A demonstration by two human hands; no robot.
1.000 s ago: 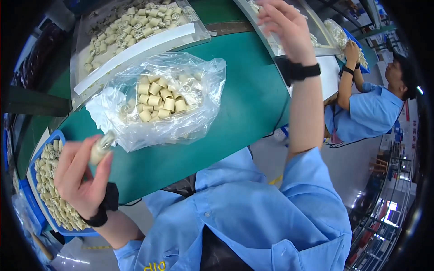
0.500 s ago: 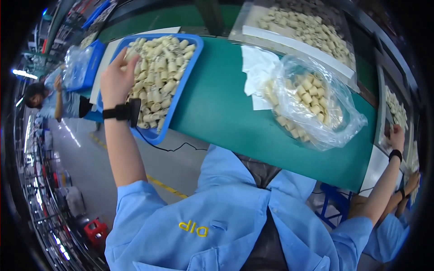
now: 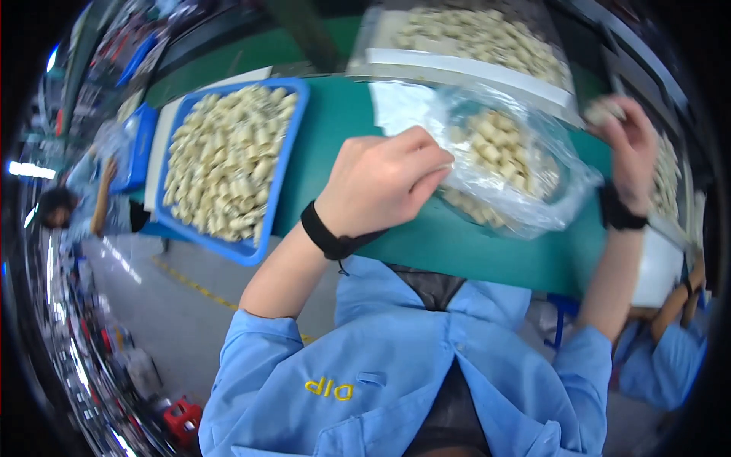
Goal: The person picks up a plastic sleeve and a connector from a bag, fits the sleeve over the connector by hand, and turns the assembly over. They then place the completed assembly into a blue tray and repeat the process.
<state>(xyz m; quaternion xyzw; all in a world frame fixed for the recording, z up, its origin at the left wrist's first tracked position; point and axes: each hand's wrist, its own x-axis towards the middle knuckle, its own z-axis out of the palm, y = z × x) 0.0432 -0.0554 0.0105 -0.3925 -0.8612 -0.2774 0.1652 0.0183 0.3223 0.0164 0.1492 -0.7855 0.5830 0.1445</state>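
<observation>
Person in a blue work shirt bends over a green table (image 3: 335,164). Left hand (image 3: 384,179), curled nearly closed, pinches the near-left edge of a clear plastic bag (image 3: 525,171) full of small pale cylindrical pieces; fingertips press into the film. Bag lies on the table just right of that hand, spreading toward the right hand (image 3: 628,145). Right hand is raised past the bag's far-right edge, fingers closed around a pale piece (image 3: 601,112), same kind as in the bag. Blue tray (image 3: 285,164) heaped with these pieces sits left of the left hand, well apart from the bag. Black wristbands on both wrists.
</observation>
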